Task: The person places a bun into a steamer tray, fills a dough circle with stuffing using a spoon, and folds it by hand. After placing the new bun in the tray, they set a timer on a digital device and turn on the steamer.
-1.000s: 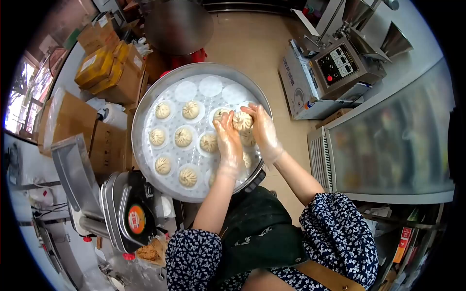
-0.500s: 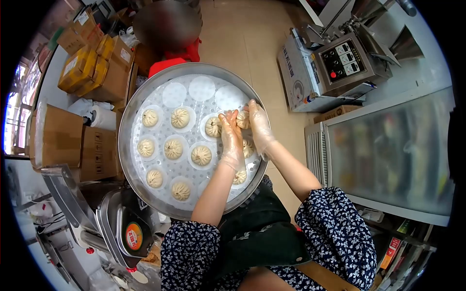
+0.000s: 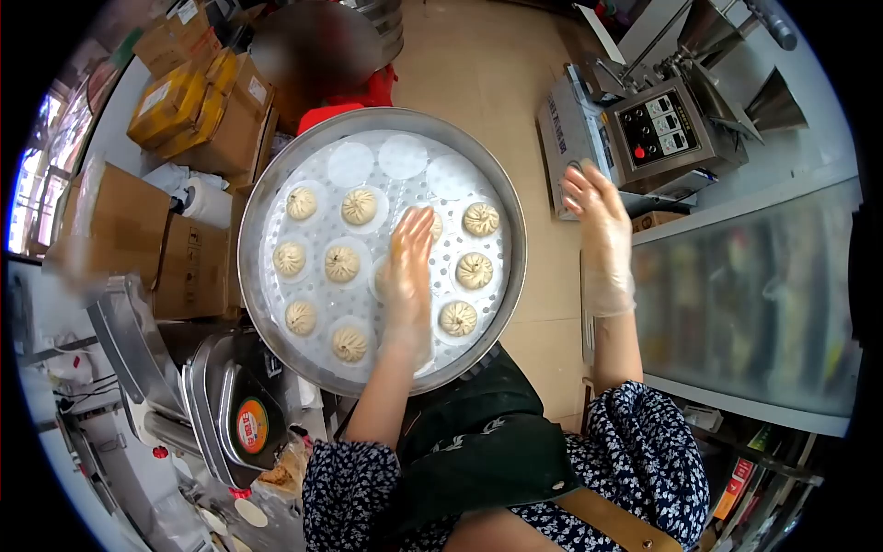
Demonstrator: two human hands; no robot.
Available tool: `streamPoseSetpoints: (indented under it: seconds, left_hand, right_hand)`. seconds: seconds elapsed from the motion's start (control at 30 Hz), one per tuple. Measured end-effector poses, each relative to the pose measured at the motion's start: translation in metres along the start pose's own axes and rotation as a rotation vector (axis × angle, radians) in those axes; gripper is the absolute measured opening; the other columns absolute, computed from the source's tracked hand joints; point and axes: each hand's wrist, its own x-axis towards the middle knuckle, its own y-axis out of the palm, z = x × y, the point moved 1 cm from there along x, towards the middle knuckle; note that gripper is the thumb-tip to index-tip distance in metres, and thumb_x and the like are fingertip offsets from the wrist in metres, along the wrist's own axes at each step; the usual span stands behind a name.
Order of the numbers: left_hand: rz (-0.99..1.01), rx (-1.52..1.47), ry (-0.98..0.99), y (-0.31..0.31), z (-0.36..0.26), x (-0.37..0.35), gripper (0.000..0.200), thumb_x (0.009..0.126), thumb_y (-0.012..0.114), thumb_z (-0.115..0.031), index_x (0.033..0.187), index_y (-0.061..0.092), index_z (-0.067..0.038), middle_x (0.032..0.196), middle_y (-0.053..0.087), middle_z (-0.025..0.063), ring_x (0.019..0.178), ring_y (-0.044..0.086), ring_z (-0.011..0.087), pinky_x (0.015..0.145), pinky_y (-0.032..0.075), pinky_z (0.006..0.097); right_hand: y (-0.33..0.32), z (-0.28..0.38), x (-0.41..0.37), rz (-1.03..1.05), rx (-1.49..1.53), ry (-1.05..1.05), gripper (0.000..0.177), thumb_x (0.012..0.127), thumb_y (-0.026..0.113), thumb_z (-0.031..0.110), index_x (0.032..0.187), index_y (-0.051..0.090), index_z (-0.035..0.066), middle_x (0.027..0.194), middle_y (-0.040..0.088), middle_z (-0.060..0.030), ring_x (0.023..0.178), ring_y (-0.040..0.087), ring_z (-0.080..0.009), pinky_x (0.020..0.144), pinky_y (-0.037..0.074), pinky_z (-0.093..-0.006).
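A round metal steamer tray (image 3: 521,267) holds several pleated buns, each on a white paper round. My left hand (image 3: 410,267), in a clear plastic glove, is over the middle of the tray with its fingers stretched out, partly hiding a bun (image 3: 436,226). On the right side of the tray sits another bun (image 3: 480,219), with two more below it. Bare paper rounds (image 3: 402,156) lie along the far side. My right hand (image 3: 602,225), gloved too, is raised off to the right of the tray, its fingers extended and holding nothing.
Cardboard boxes (image 3: 207,115) are stacked at the left, above a metal machine with a round orange label (image 3: 252,424). To the right stand a control machine with a red button (image 3: 658,129) and a glass-topped cabinet (image 3: 736,285). A red stool (image 3: 322,118) shows behind the tray.
My right hand has left the bun at the tray's upper right and swung out to the right. My left hand has shifted slightly left and down, uncovering the right-hand buns.
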Motion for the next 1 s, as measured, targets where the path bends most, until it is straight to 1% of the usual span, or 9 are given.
streamPoseSetpoints:
  seconds: [0.03,0.1,0.37,0.57,0.63,0.67,0.7,0.77,1.0]
  left_hand:
    - [0.027,0.114,0.066,-0.019,-0.015,-0.022,0.067,0.101,0.043,-0.045,0.144,0.032,0.005,0.144,0.041,0.0254,0.139,0.037,0.0321,0.12,0.023,0.0414]
    - [-0.024,-0.064,0.083,-0.068,-0.026,-0.065,0.042,0.1,0.046,-0.009,0.14,0.04,0.005,0.137,0.05,0.0214,0.13,0.048,0.0295,0.115,0.033,0.0405]
    - [-0.511,-0.114,0.387,-0.153,-0.05,-0.316,0.049,0.093,0.062,-0.027,0.131,0.051,0.003,0.126,0.058,0.0176,0.124,0.052,0.0313,0.112,0.033,0.0468]
    - [-0.758,-0.062,0.516,-0.123,-0.116,-0.529,0.056,0.087,0.072,-0.026,0.131,0.05,-0.001,0.128,0.055,0.0153,0.123,0.052,0.028,0.111,0.034,0.0444]
    - [-0.778,-0.146,0.682,-0.073,-0.127,-0.586,0.092,0.081,0.074,-0.05,0.146,0.029,-0.003,0.143,0.043,0.0114,0.135,0.04,0.0253,0.114,0.03,0.0434]
    - [-0.821,-0.4,0.68,-0.124,-0.101,-0.543,0.104,0.077,0.072,-0.059,0.149,0.022,-0.003,0.147,0.037,0.0124,0.137,0.037,0.0262,0.115,0.029,0.0441]
    - [-0.894,-0.685,0.673,-0.099,-0.053,-0.536,0.116,0.073,0.069,-0.069,0.152,0.015,-0.002,0.151,0.032,0.0135,0.14,0.033,0.027,0.116,0.027,0.0449]
    - [-1.005,-0.73,0.716,-0.116,-0.091,-0.573,0.124,0.071,0.062,-0.077,0.153,0.008,-0.002,0.155,0.024,0.0151,0.144,0.025,0.0286,0.118,0.024,0.0461]
    - [-1.101,-0.48,0.747,-0.184,-0.106,-0.633,0.124,0.071,0.06,-0.081,0.153,0.011,-0.002,0.155,0.024,0.0156,0.144,0.024,0.029,0.117,0.025,0.0448]
  right_hand:
    - [-0.006,0.004,-0.005,0.02,0.034,-0.014,0.054,0.097,0.056,0.039,0.139,0.046,0.005,0.133,0.055,-0.0169,0.124,0.051,-0.0239,0.105,0.039,-0.0409]
    - [-0.008,-0.004,-0.02,0.169,0.253,0.005,0.055,0.097,0.056,0.042,0.138,0.046,0.007,0.134,0.054,-0.015,0.125,0.05,-0.0245,0.104,0.039,-0.0424]
    - [0.15,0.034,-0.147,0.892,0.629,0.283,0.074,0.089,0.058,0.059,0.141,0.042,0.01,0.14,0.048,-0.0179,0.132,0.043,-0.0346,0.106,0.038,-0.0495]
    - [0.242,0.14,-0.455,1.576,0.879,0.678,0.121,0.069,0.069,0.072,0.156,0.006,0.016,0.157,0.02,-0.0238,0.143,0.025,-0.0427,0.113,0.027,-0.0591]
    - [0.21,0.187,-0.539,1.822,0.975,0.993,0.121,0.065,0.07,0.073,0.156,0.01,0.019,0.158,0.015,-0.0239,0.144,0.021,-0.0443,0.113,0.024,-0.0621]
    - [0.262,0.125,-0.539,1.78,0.894,1.217,0.12,0.065,0.07,0.074,0.156,0.012,0.019,0.159,0.014,-0.0239,0.144,0.018,-0.0449,0.113,0.023,-0.0625]
    - [0.227,0.079,-0.546,1.694,0.774,1.47,0.12,0.065,0.069,0.074,0.155,0.014,0.018,0.159,0.013,-0.0238,0.145,0.016,-0.0455,0.113,0.022,-0.0629]
    - [0.234,0.082,-0.619,1.833,0.773,1.569,0.118,0.066,0.066,0.077,0.155,0.017,0.016,0.159,0.011,-0.0247,0.145,0.013,-0.0461,0.113,0.024,-0.0612]
    - [0.29,0.118,-0.733,1.976,0.718,1.421,0.126,0.06,0.053,0.089,0.155,0.013,0.017,0.158,0.015,-0.0245,0.144,0.019,-0.0449,0.114,0.026,-0.0563]
